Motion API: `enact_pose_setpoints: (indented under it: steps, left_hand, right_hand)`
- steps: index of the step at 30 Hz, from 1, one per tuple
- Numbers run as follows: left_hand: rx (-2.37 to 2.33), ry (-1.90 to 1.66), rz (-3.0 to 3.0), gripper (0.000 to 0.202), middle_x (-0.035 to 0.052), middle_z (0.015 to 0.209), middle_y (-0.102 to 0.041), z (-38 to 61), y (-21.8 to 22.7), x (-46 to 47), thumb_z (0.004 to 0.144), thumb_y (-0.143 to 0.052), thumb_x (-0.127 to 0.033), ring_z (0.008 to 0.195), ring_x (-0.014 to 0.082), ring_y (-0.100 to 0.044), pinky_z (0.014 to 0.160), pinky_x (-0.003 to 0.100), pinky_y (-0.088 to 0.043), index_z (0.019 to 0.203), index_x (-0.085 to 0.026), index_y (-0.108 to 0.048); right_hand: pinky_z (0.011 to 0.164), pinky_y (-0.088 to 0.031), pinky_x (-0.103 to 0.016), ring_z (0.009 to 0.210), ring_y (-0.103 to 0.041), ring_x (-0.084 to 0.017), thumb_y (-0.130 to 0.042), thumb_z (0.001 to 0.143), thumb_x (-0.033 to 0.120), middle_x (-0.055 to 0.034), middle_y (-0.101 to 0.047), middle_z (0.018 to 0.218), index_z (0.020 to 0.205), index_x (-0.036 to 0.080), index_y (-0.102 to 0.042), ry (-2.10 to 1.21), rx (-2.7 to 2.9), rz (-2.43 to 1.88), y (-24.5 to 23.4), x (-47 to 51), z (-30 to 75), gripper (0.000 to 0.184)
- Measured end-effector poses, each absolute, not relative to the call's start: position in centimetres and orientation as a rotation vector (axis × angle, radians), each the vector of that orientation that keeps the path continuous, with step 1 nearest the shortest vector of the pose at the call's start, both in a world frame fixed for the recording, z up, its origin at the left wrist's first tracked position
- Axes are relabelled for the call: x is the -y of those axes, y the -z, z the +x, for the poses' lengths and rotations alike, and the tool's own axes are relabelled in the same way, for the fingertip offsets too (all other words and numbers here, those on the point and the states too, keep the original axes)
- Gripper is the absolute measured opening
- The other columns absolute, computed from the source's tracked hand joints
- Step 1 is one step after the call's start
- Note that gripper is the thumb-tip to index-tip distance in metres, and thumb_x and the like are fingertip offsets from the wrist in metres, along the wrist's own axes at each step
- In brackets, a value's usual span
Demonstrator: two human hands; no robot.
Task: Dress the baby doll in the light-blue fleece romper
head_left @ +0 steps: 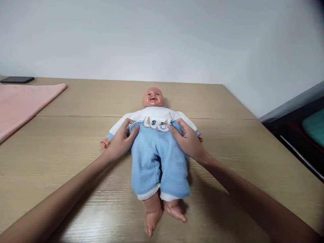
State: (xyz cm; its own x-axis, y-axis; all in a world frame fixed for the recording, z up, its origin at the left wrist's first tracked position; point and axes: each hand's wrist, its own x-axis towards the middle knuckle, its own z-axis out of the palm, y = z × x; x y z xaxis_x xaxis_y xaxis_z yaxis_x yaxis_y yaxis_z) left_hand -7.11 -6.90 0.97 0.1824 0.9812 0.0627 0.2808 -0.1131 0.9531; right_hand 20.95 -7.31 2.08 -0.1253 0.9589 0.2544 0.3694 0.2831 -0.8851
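A baby doll (153, 97) lies on its back on the wooden table, head away from me and bare feet towards me. It wears a white long-sleeved top (154, 112) with blue cuffs and fluffy blue trousers (146, 152) with white hems. My left hand (124, 136) pinches the trousers' waistband at the left side, thumb in front. At the right side, my right hand (186, 136) grips the same waistband. Between the two hands an embroidered face with two eyes shows on the top's lower front. Fingertips behind the fabric are hidden.
A folded pink cloth (22, 104) lies on the table (83, 185) at the left, with a dark phone (17, 80) behind it. A pale wall (152, 40) rises behind the table. Beyond its right edge are a black object and a green item (315, 126).
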Motion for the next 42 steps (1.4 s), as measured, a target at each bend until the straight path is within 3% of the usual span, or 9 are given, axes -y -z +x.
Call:
enact_pose_setpoints:
  steps: [7, 12, 17, 20, 24, 29, 34, 38, 42]
  left_hand:
    - [-1.313, -1.14, 2.028, 0.022, 0.0063, 0.113, -0.065, -7.3, -1.0, 7.2, 0.112, -0.06, -0.043, 0.111, 0.0259, -0.059, 0.099, 0.039, -0.045, 0.104, -0.023, -0.064]
    - [-1.399, -1.076, 1.695, 0.022, -0.0057, 0.075, -0.046, -6.1, -0.4, 4.9, 0.112, -0.054, -0.048, 0.068, 0.0182, -0.043, 0.066, 0.032, -0.035, 0.107, -0.027, -0.052]
    - [-1.212, -1.039, 1.505, 0.038, -0.0056, 0.075, -0.048, -6.4, 0.2, 3.5, 0.108, -0.062, -0.062, 0.066, 0.0158, -0.04, 0.059, 0.029, -0.03, 0.101, -0.025, -0.053]
    - [-1.115, -0.934, 1.698, 0.038, -0.0005, 0.091, -0.059, -8.8, 0.2, 4.0, 0.109, -0.063, -0.059, 0.086, 0.0194, -0.055, 0.079, 0.03, -0.045, 0.1, -0.022, -0.062]
    - [-0.953, -0.718, 1.901, 0.032, 0.0068, 0.122, -0.07, -12.1, 0.1, 5.1, 0.104, -0.071, -0.048, 0.116, 0.0281, -0.064, 0.109, 0.039, -0.05, 0.123, -0.023, -0.067]
    - [-0.921, -0.719, 1.845, 0.036, 0.013, 0.146, -0.069, -12.0, 0.0, 6.3, 0.091, -0.084, -0.043, 0.143, 0.0379, -0.06, 0.132, 0.052, -0.04, 0.121, -0.024, -0.076]
    - [-0.912, -0.919, 1.159, 0.028, 0.0081, 0.119, -0.079, -9.5, 0.6, 8.0, 0.084, -0.079, -0.038, 0.131, 0.0361, -0.068, 0.117, 0.05, -0.054, 0.109, -0.025, -0.075]
    - [-0.908, -1.079, 0.773, 0.026, 0.0013, 0.098, -0.076, -7.7, 0.1, 9.0, 0.077, -0.072, -0.027, 0.113, 0.0292, -0.073, 0.099, 0.041, -0.062, 0.103, -0.026, -0.066]
    - [-0.961, -1.099, 0.71, 0.019, -0.0001, 0.097, -0.074, -6.5, -0.5, 9.0, 0.079, -0.071, -0.026, 0.104, 0.0244, -0.073, 0.095, 0.037, -0.062, 0.095, -0.025, -0.061]
  right_hand:
    - [0.086, -0.041, -0.038, 0.086, -0.054, -0.023, -0.061, 0.107, 0.044, 0.0004, -0.056, 0.089, 0.098, 0.026, -0.056, -0.665, 1.6, -1.321, -1.6, 7.6, 21.1, 0.02]
    - [0.091, -0.048, -0.039, 0.094, -0.063, -0.025, -0.06, 0.107, 0.053, -0.0022, -0.067, 0.098, 0.107, 0.026, -0.061, -0.85, 1.552, -1.358, -1.2, 5.4, 20.7, 0.028]
    - [0.104, -0.056, -0.043, 0.112, -0.072, -0.029, -0.067, 0.101, 0.058, -0.0064, -0.081, 0.117, 0.109, 0.024, -0.075, -1.167, 1.58, -1.282, -1.1, 3.9, 22.2, 0.036]
    - [0.115, -0.055, -0.05, 0.122, -0.073, -0.034, -0.075, 0.092, 0.054, -0.0059, -0.084, 0.12, 0.108, 0.026, -0.082, -1.281, 1.616, -1.229, -0.7, 4.6, 24.6, 0.033]
    - [0.124, -0.05, -0.061, 0.125, -0.072, -0.04, -0.092, 0.077, 0.045, -0.0068, -0.084, 0.123, 0.117, 0.029, -0.085, -1.331, 1.715, -1.2, 0.2, 6.5, 27.7, 0.044]
    - [0.134, -0.04, -0.062, 0.138, -0.066, -0.038, -0.084, 0.095, 0.051, -0.0093, -0.077, 0.14, 0.123, 0.031, -0.085, -1.209, 1.873, -1.083, 0.9, 8.2, 27.6, 0.034]
    - [0.136, -0.041, -0.056, 0.153, -0.059, -0.034, -0.077, 0.097, 0.07, -0.0084, -0.076, 0.148, 0.139, 0.032, -0.078, -1.308, 1.411, -1.182, 1.8, 9.4, 24.8, 0.056]
    - [0.114, -0.063, -0.054, 0.131, -0.075, -0.035, -0.07, 0.098, 0.073, -0.0088, -0.085, 0.128, 0.14, 0.03, -0.075, -1.549, 1.083, -1.153, 2.2, 9.7, 23.7, 0.061]
    - [0.116, -0.062, -0.054, 0.126, -0.077, -0.035, -0.071, 0.097, 0.07, -0.0085, -0.085, 0.126, 0.136, 0.027, -0.077, -1.552, 1.063, -1.161, 2.1, 9.5, 23.4, 0.058]
